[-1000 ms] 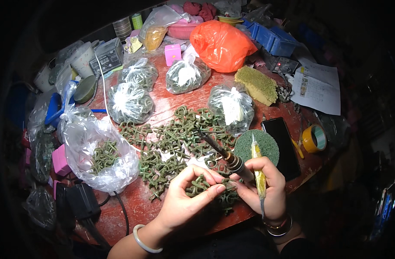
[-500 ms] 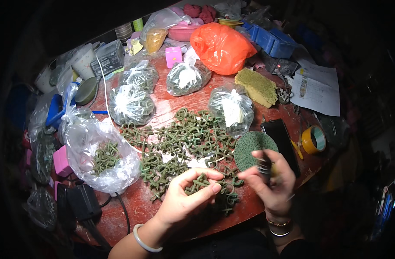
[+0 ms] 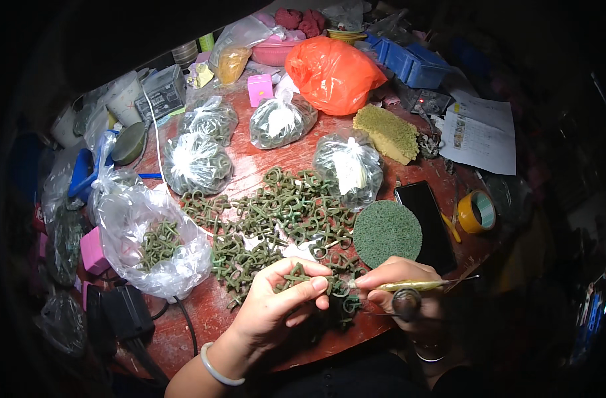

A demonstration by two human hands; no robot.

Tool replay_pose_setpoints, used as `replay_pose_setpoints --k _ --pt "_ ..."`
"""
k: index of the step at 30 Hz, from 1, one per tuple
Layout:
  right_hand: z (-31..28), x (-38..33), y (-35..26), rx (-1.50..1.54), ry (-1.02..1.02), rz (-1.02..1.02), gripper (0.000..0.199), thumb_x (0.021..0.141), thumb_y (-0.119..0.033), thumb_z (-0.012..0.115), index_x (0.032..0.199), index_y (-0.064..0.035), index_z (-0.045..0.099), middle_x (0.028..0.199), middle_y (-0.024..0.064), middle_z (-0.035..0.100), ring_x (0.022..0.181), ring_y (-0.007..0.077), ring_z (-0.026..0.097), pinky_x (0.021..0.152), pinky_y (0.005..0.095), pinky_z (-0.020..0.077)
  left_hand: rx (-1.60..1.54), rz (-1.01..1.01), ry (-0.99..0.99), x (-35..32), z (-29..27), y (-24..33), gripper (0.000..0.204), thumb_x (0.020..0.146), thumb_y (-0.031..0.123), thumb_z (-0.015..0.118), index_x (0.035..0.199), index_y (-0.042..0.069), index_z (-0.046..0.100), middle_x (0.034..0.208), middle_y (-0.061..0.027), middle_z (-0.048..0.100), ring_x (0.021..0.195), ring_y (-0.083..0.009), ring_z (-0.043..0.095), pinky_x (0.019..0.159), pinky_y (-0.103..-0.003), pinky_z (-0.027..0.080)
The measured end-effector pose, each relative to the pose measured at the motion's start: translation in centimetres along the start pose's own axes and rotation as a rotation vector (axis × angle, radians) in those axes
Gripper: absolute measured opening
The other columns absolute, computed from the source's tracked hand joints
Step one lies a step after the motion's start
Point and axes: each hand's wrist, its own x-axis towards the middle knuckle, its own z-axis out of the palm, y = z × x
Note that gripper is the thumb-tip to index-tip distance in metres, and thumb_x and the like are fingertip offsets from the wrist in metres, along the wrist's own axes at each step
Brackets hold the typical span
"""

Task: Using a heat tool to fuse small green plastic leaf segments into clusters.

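L hand (image 3: 280, 308) pinches a green ring piece (image 3: 295, 277) btwn thumb & fingers, near the table's (image 3: 250, 176) front edge, just over the green ring pile (image 3: 276, 215). R hand (image 3: 399, 292) grips a thin yellowish tool (image 3: 409, 285), tip at the piece; round green pad (image 3: 387, 233) just behind.

Tool tip (image 3: 351, 284) behind green pieces (image 3: 296, 277)

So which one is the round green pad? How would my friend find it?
Start at the red-brown round table. Near its right side lies a black phone; the round green pad sits right beside it, just above the right hand. It is the only flat, fuzzy disc; the green bits nearby are small loops.
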Motion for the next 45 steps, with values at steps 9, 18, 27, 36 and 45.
replay_pose_setpoints --k 9,18,27,36,45 --pt "1.9 -1.8 -0.1 0.300 0.288 0.121 0.017 0.082 0.003 0.067 0.099 0.0032 0.064 0.089 0.0132 0.068 0.079 0.0162 0.067 0.070 0.0266 0.0544 0.139 0.228 0.085 0.4 0.0 -1.2 0.017 0.087 0.002 0.064 0.102 0.004 0.057 0.086 -0.0020 0.058 0.052 -0.0039 0.049 0.043 -0.017 0.034" --pt "3.6 -2.4 1.9 0.106 0.312 0.068 0.025 0.078 0.003 0.072 0.102 0.0016 0.065 0.090 0.0132 0.069 0.084 0.0155 0.067 0.070 0.0258 0.0537 0.194 0.348 0.181 0.5 0.1 -1.7 0.012 0.082 -0.002 0.068 0.091 0.002 0.062 0.091 -0.0046 0.062 0.076 -0.0081 0.057 0.069 -0.021 0.046" --pt "3.3 -2.0 1.0 0.179 0.280 0.089 0.023 0.077 0.002 0.072 0.099 0.0001 0.066 0.086 0.0115 0.069 0.077 0.0150 0.067 0.068 0.0241 0.0531 0.278 0.341 0.202 0.3 0.3 -1.5 0.012 0.081 -0.003 0.067 0.091 0.002 0.062 0.092 -0.0057 0.063 0.087 -0.0109 0.058 0.080 -0.025 0.046" --pt "3.4 -1.9 0.3 0.137 0.442 0.047 0.023 0.080 0.003 0.069 0.102 0.0022 0.062 0.086 0.0121 0.067 0.077 0.0164 0.067 0.067 0.0266 0.0534 0.110 0.211 0.154 0.2 1.2 -0.5 0.016 0.085 0.001 0.065 0.101 0.001 0.062 0.092 -0.0027 0.062 0.070 -0.0062 0.057 0.055 -0.016 0.039" --pt "3.5 -0.5 1.5 -0.026 0.258 0.002 0.025 0.081 0.006 0.066 0.105 0.0021 0.060 0.093 0.0114 0.067 0.080 0.0154 0.067 0.069 0.0261 0.0519 0.348 0.240 0.029 0.3 0.3 -1.1 0.023 0.084 0.006 0.065 0.106 0.004 0.058 0.090 -0.0033 0.059 0.058 -0.0042 0.048 0.045 -0.016 0.033"
